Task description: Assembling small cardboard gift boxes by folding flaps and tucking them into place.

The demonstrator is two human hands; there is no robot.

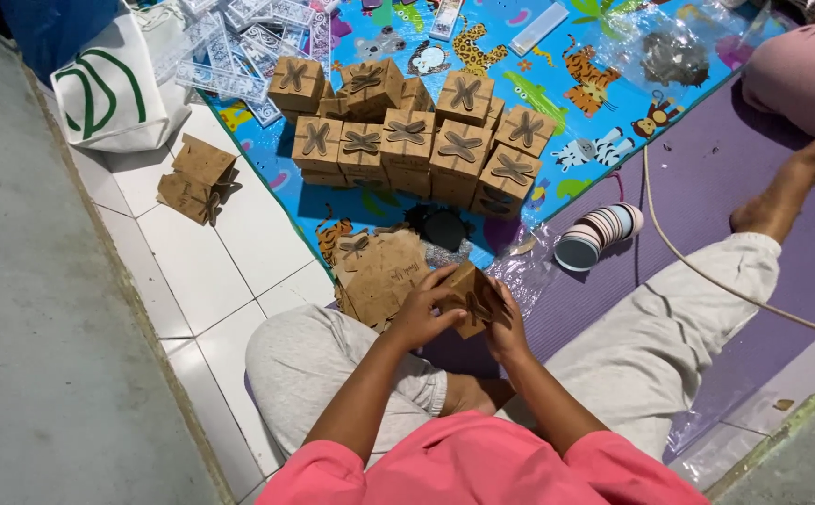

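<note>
Both my hands are closed around a small brown cardboard box (472, 292) held over my lap. My left hand (421, 313) grips its left side and my right hand (506, 325) its right side, fingers over the flaps. Just beyond the box lies a pile of flat brown box blanks (381, 273). Farther off stand several folded brown boxes (407, 131) with petal-shaped tops, stacked in rows on a colourful animal-print mat (576, 103).
A row of tape rolls (599, 234) lies right of the blanks, with a beige cord (697, 266) running past. A white bag (113, 89), clear plastic trays (239, 47) and two loose brown boxes (200, 178) sit on white tiles. Another person's pink-clad knee (805, 70) is at top right.
</note>
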